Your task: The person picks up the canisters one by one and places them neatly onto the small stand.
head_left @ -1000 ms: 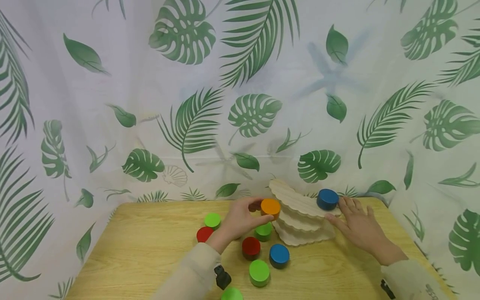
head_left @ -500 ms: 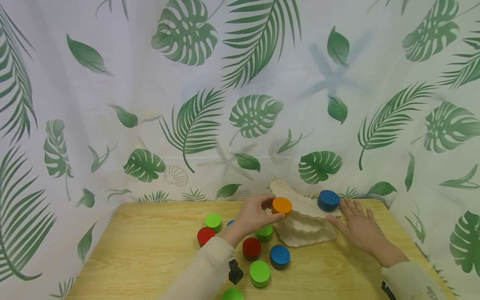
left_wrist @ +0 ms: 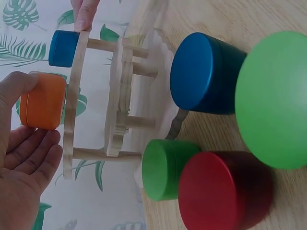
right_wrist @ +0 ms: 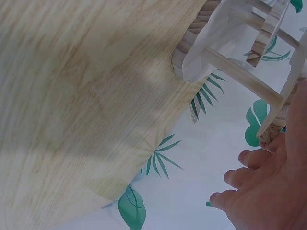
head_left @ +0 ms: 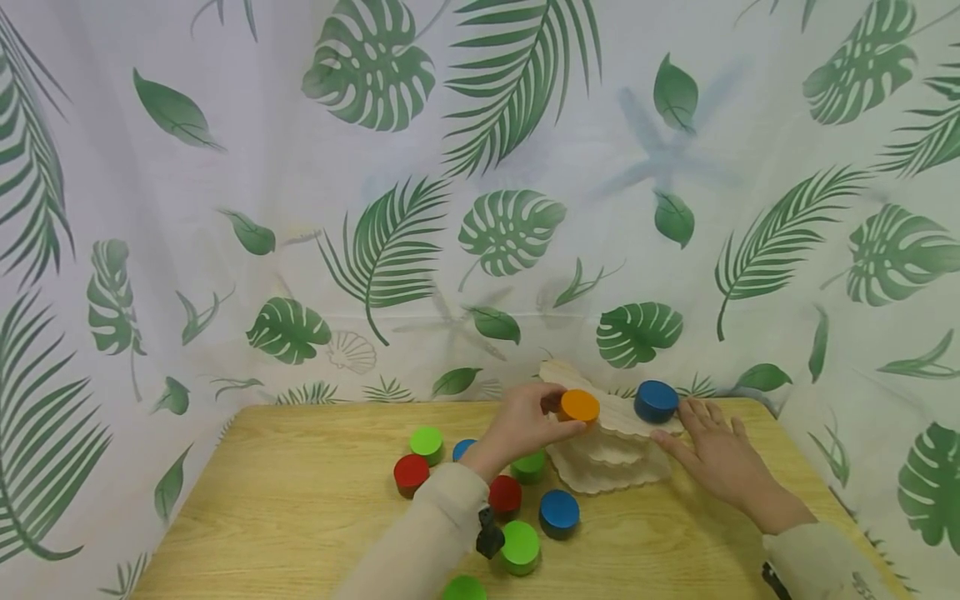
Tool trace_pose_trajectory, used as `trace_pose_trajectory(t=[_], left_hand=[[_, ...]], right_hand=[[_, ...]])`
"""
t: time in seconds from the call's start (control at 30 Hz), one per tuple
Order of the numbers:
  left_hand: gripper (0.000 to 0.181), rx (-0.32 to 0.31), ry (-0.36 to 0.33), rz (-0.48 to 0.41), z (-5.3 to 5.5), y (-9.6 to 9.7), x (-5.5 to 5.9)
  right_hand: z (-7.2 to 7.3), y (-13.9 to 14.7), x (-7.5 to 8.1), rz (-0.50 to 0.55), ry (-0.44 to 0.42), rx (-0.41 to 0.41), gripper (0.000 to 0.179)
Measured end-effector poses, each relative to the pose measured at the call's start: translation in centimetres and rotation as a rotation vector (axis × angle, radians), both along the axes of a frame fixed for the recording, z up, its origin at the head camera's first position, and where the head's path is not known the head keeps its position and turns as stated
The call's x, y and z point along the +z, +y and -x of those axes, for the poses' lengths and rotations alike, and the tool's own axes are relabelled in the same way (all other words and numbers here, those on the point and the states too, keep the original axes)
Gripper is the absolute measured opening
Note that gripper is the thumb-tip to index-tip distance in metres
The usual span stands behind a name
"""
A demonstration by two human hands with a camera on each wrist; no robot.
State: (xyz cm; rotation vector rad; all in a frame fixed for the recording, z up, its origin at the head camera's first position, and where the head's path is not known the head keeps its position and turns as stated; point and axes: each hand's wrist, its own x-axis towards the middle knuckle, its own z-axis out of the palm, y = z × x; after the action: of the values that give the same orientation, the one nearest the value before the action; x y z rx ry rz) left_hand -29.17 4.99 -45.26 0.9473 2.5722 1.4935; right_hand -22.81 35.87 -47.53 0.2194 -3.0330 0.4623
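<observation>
In the head view my left hand (head_left: pixel 525 419) pinches an orange round tin (head_left: pixel 580 406) between thumb and fingers. The left wrist view shows this orange tin (left_wrist: pixel 44 100) close over the top board of a three-tier wooden stand (left_wrist: pixel 75 110) with wavy edges. A blue round tin (head_left: pixel 657 400) sits at the right end of that board. My right hand (head_left: pixel 723 458) lies against the same end with fairly straight fingers, thumb at the front edge. From the right wrist view, the hand (right_wrist: pixel 268 177) touches the board's end (right_wrist: pixel 273 127), its other fingers loosely bent.
Several tins stand on the wooden table (head_left: pixel 285 492) in front and left of the stand: blue (head_left: pixel 559 513), green (head_left: pixel 519 547), red (head_left: pixel 412 475) and others. Behind the table hangs a leaf-patterned cloth (head_left: pixel 420 250). My left forearm passes over some tins.
My left hand has moved right with the orange tin, from the stand's left side to over the top board, near the blue tin. My right hand stays in place.
</observation>
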Motion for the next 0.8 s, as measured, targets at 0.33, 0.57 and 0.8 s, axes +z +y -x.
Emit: trace_pose_trajectory(t=[0.33,0.57,0.8], left_hand=[[0.041,0.000,0.024,0.029,0.3,1.6,0.4],[0.038,0.022,0.036,0.044,0.6,2.5,0.3],[0.039,0.051,0.038,0.076,0.9,3.2,0.3]], right_hand=[[0.2,0.0,-0.1,0.005,0.018,0.002,0.089],[0.3,0.0,-0.1,0.010,0.002,-0.003,0.090],[0.2,0.1,-0.3,0.026,-0.006,-0.004,0.091]])
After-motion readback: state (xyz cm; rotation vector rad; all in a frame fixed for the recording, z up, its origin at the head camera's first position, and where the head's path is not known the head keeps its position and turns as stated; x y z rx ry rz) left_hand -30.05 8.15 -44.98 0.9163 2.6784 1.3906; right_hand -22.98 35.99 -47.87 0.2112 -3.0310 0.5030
